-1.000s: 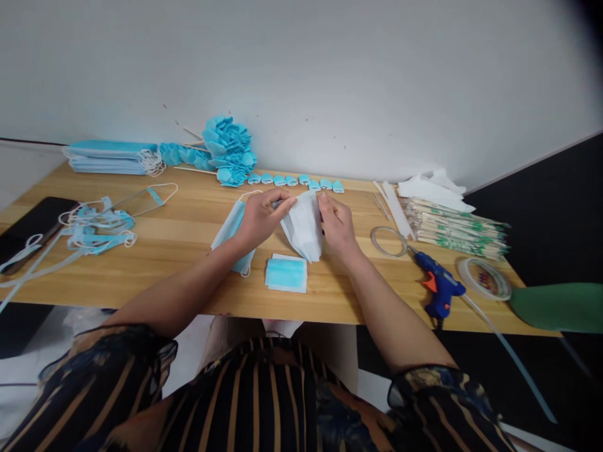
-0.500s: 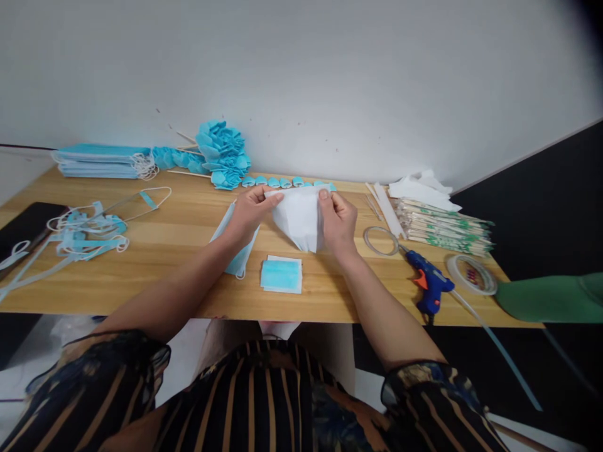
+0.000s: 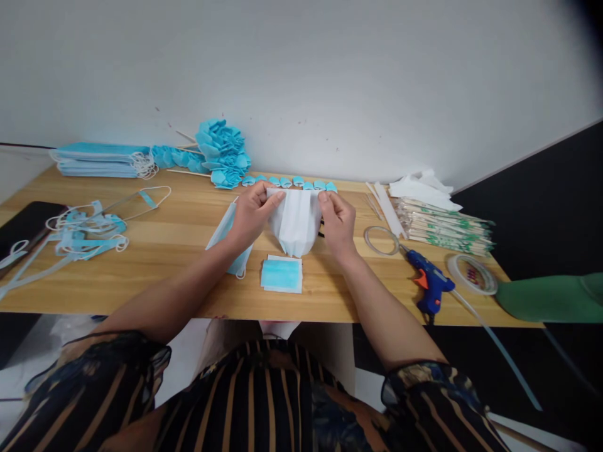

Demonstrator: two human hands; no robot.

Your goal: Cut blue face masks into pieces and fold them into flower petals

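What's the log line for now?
left hand: pinches white sheet | right hand: pinches white sheet | below: blue square stack on table

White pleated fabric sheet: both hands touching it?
Touching. Head view shows left hand and right hand pinching the white pleated fabric sheet at its top corners.

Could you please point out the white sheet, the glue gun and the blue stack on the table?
white sheet (image 3: 296, 221), head view, middle of its pleated face.
glue gun (image 3: 434, 282), head view, blue body above the handle.
blue stack (image 3: 281, 274), head view, centre of the top blue piece.
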